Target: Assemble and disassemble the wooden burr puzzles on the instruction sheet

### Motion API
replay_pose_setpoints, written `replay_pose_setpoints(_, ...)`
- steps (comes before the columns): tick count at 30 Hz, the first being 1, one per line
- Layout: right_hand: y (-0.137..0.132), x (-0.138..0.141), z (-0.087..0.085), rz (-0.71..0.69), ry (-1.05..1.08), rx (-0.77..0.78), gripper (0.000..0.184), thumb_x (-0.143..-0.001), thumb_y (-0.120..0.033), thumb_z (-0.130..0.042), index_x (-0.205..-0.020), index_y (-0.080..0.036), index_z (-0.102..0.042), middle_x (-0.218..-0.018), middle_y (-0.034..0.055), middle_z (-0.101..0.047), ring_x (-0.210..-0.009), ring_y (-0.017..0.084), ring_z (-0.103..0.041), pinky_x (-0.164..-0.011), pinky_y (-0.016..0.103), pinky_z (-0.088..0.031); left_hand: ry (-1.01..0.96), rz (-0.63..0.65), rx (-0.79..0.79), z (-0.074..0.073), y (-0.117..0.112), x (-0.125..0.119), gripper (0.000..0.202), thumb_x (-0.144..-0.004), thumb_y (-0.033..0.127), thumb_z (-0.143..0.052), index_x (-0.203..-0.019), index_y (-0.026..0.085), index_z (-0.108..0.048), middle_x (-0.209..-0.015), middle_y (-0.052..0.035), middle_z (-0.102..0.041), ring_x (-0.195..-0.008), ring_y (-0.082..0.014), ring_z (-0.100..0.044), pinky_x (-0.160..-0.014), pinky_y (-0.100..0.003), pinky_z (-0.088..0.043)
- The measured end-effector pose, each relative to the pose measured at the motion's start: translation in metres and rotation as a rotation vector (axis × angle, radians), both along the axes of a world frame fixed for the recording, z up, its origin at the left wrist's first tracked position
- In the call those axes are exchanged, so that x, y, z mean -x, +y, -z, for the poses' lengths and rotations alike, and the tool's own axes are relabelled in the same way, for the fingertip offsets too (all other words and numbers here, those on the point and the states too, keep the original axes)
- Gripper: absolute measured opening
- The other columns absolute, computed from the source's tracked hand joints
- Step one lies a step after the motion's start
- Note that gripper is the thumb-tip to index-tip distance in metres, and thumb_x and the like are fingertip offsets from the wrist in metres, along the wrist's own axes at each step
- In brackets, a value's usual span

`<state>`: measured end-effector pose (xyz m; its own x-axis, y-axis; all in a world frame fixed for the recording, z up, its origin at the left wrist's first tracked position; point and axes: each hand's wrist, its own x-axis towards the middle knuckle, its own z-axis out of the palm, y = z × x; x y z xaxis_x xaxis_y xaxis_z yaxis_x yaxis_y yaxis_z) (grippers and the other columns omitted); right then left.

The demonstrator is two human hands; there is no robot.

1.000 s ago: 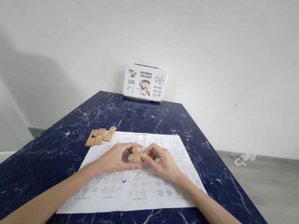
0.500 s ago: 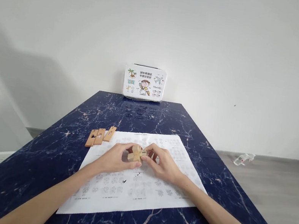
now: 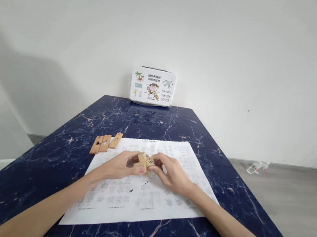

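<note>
I have the blue marbled worktop [image 3: 56, 157] running away from me, its near edge low in my view and its far edge well beyond the hands. A printed white sheet [image 3: 89, 216] covers much of its near half, the sheet's near-left corner lying close to the worktop's near edge. At the far edge I see a white box [image 3: 152, 86] with cartoon pictures, standing upright. The left hand [image 3: 121, 166] and the right hand [image 3: 176, 174] meet above the middle of the sheet, and the wooden block cluster [image 3: 143, 160] sits between them, under the fingertips of both; I cannot tell whether it touches the paper. Compared with half a second ago, the cluster has been turned in the grip: a pale square block end now faces up, the numeral 3 shows more squarely, and the left thumb has drawn back to the left. The box, the sheet and the pieces beside it have kept their places on the worktop. I read the left hand as half open in a C shape, gripping the cluster between thumb and fingers, with the far fingertips hidden from me. The right hand is more closed, pinching the numbered end. Smallest are three flat wooden pieces [image 3: 105, 143] with cut-outs, at the sheet's far-left corner, two side by side and one slanted just beside them.
</note>
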<state>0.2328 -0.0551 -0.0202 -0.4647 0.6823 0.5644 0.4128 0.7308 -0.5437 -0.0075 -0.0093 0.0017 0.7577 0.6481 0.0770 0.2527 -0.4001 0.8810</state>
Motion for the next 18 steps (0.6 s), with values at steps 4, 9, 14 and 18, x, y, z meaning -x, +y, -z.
replay_pose_setpoints(4,0.0019,-0.0016,0.0001,-0.059,-0.036,-0.066,0.017,-0.108,-0.037,-0.051,-0.116,-0.023,-0.057,-0.098,0.0057,-0.069,-0.076,0.018,-0.059,-0.069,0.031,-0.047,-0.019,0.043,0.093,-0.0038,0.0005,0.0012,0.052,-0.095,0.067,-0.056,-0.11,0.02,-0.071,-0.106,-0.0088,-0.071,-0.095,-0.0257,-0.064,-0.083,-0.036,-0.047)
replay_pose_setpoints(9,0.0028,-0.0035,0.0004,-0.03,0.029,-0.042,0.021,-0.107,-0.039,-0.056,-0.121,-0.024,-0.059,-0.102,0.0053,-0.069,-0.075,0.016,-0.059,-0.071,0.031,-0.05,-0.104,0.018,0.117,-0.008,-0.0021,-0.0006,0.049,-0.093,0.064,-0.063,-0.115,0.021,-0.07,-0.112,-0.0094,-0.071,-0.107,-0.0281,-0.064,-0.092,-0.039,-0.049)
replay_pose_setpoints(14,0.0019,-0.0034,0.0025,0.05,0.073,0.039,0.022,-0.104,-0.039,-0.06,-0.12,-0.024,-0.06,-0.095,0.0036,-0.071,-0.074,0.017,-0.062,-0.07,0.03,-0.051,-0.146,-0.051,0.073,-0.0056,-0.0008,-0.0005,0.054,-0.091,0.06,-0.069,-0.129,0.021,-0.065,-0.119,-0.0113,-0.07,-0.107,-0.0273,-0.067,-0.094,-0.041,-0.053)
replay_pose_setpoints(18,0.0015,-0.0011,0.003,0.064,0.038,0.09,0.014,-0.105,-0.035,-0.056,-0.111,-0.023,-0.061,-0.093,0.0029,-0.072,-0.072,0.016,-0.063,-0.067,0.029,-0.05,-0.11,-0.134,0.018,-0.0091,-0.0025,-0.0022,0.049,-0.092,0.053,-0.07,-0.131,0.024,-0.065,-0.128,-0.0109,-0.07,-0.117,-0.0277,-0.066,-0.103,-0.043,-0.051)
